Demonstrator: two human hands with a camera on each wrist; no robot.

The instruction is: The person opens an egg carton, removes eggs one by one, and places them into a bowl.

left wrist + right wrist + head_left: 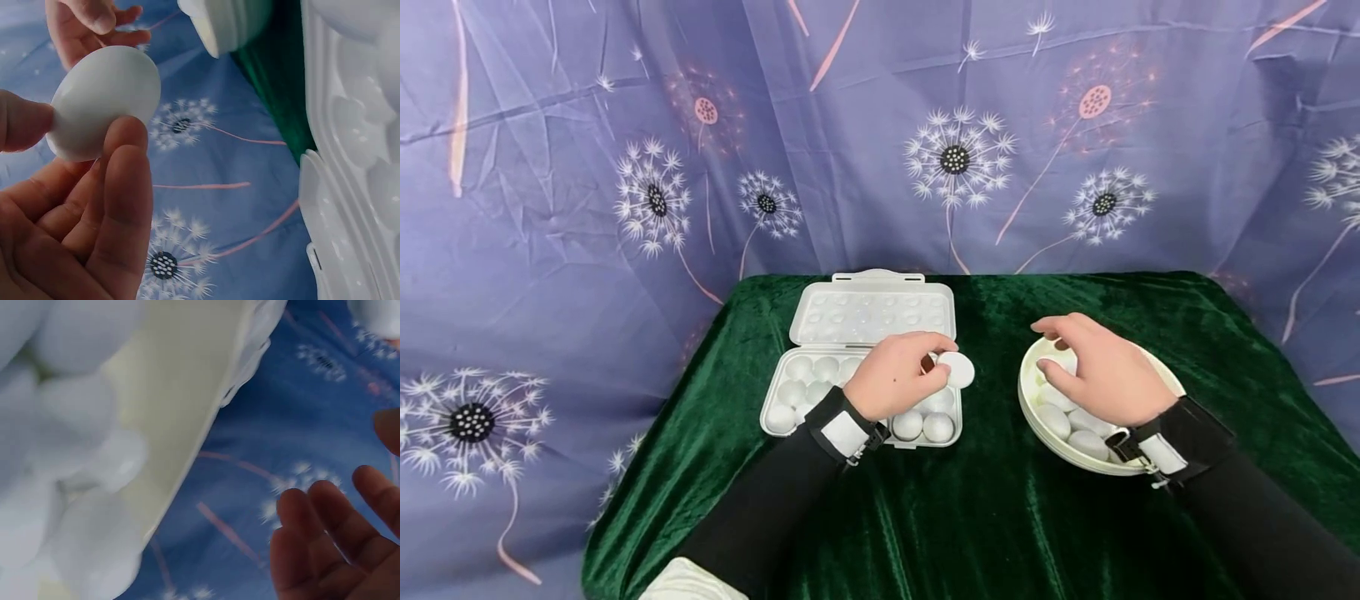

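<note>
My left hand (pixel 897 375) pinches a white egg (pixel 957 370) between thumb and fingers, over the right part of an egg carton (pixel 766 398). The left wrist view shows the same egg (pixel 106 100) up close, with the thumb on one side and fingertips on the other. Several white eggs (pixel 826 368) sit in the carton's hollows; the hand hides some of them. My right hand (pixel 1101 367) hovers over a pale round bowl (pixel 1028 408) of white eggs (pixel 1054 421). Its fingers are loosely bent and parted, with nothing between them in the right wrist view.
The carton's lid (pixel 874 312) lies folded back behind it, its inside facing up. Dark green velvet cloth (pixel 970 508) covers the table. A purple curtain (pixel 865 150) with dandelion prints hangs behind the table and at its sides.
</note>
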